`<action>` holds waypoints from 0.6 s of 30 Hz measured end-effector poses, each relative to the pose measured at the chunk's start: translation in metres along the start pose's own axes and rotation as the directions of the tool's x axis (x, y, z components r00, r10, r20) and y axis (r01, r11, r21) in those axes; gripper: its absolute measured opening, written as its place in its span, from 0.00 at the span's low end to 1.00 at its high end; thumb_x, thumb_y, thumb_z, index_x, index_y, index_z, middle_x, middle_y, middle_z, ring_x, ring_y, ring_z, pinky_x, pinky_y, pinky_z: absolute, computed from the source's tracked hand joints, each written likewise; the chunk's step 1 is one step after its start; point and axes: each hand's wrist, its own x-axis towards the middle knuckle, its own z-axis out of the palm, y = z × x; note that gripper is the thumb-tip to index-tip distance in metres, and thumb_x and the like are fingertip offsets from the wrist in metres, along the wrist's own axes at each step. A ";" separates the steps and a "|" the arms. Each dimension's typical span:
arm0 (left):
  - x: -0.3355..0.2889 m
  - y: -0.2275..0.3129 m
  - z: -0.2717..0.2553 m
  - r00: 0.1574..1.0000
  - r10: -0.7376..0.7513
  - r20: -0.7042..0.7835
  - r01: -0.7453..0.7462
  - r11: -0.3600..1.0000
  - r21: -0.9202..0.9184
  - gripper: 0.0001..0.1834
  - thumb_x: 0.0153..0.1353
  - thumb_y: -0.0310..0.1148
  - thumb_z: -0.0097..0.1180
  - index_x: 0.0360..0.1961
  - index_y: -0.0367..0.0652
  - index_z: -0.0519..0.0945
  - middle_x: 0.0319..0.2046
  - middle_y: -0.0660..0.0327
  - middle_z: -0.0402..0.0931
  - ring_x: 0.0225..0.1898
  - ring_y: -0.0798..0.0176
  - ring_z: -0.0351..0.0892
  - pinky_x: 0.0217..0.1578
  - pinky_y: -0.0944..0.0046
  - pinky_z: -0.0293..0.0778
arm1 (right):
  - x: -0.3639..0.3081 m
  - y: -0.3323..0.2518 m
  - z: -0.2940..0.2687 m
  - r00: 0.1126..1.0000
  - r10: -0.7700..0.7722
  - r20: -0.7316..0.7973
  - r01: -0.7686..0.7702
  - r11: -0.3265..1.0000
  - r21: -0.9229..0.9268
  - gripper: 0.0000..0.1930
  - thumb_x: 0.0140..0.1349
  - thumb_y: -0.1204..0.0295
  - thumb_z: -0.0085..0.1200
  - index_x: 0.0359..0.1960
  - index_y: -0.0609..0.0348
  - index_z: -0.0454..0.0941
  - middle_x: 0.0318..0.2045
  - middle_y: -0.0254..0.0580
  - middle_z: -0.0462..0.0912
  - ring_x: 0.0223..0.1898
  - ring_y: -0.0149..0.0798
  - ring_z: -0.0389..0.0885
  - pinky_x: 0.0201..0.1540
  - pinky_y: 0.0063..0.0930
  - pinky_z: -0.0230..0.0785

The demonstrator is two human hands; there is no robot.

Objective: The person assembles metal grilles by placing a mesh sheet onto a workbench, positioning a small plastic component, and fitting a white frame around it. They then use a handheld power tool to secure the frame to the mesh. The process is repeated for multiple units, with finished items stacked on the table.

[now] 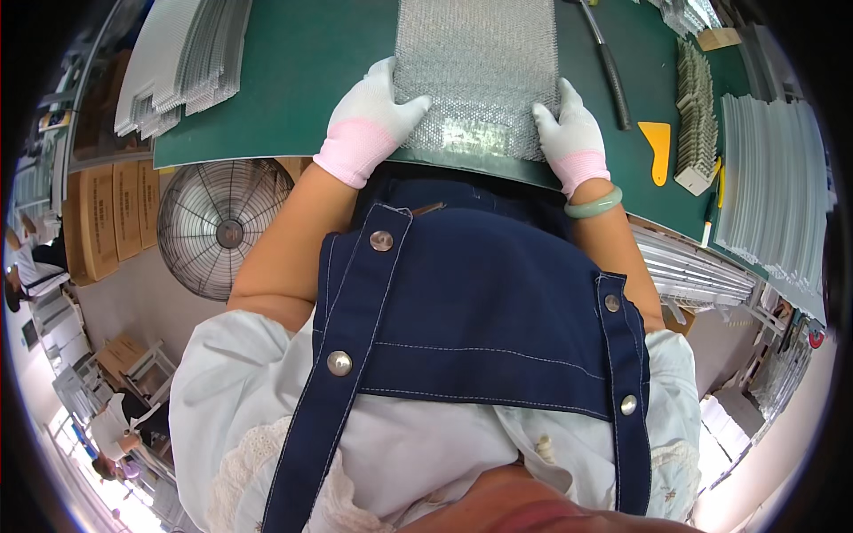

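Head: two gloved hands (366, 114) (574, 138), one panel (477, 71).

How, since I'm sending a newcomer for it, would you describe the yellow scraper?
On the green tabletop, look right of the gloved right hand. Between the black-handled tool and the row of stacked pieces lies the scraper: flat, all yellow, flared.

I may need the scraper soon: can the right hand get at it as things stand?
Probably yes: bare table lies between the right hand and the scraper, though that hand is at the mesh.
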 end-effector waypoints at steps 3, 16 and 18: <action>0.003 -0.004 0.001 1.000 -0.027 -0.012 0.026 0.998 -0.060 0.33 0.59 0.42 0.58 0.56 0.25 0.70 0.32 0.48 0.80 0.37 0.51 0.81 0.43 0.56 0.75 | 0.004 -0.002 -0.004 1.000 -0.009 0.015 0.009 1.000 -0.020 0.33 0.62 0.61 0.53 0.64 0.71 0.62 0.53 0.68 0.76 0.57 0.59 0.74 0.62 0.42 0.65; 0.008 -0.006 -0.006 0.995 -0.064 0.081 0.074 0.989 -0.128 0.31 0.55 0.38 0.61 0.54 0.24 0.71 0.30 0.51 0.81 0.35 0.58 0.82 0.39 0.61 0.76 | 0.008 0.004 -0.004 0.999 -0.031 0.016 0.030 0.999 0.026 0.32 0.61 0.63 0.53 0.62 0.72 0.64 0.54 0.67 0.75 0.58 0.57 0.74 0.63 0.39 0.64; 0.013 -0.012 -0.002 0.997 -0.041 0.065 0.044 0.998 -0.039 0.33 0.55 0.39 0.61 0.55 0.24 0.71 0.32 0.49 0.81 0.37 0.55 0.82 0.41 0.60 0.76 | 0.007 0.001 -0.006 0.999 -0.007 0.043 0.005 0.999 0.051 0.33 0.61 0.62 0.54 0.62 0.73 0.64 0.53 0.67 0.76 0.58 0.56 0.74 0.62 0.39 0.64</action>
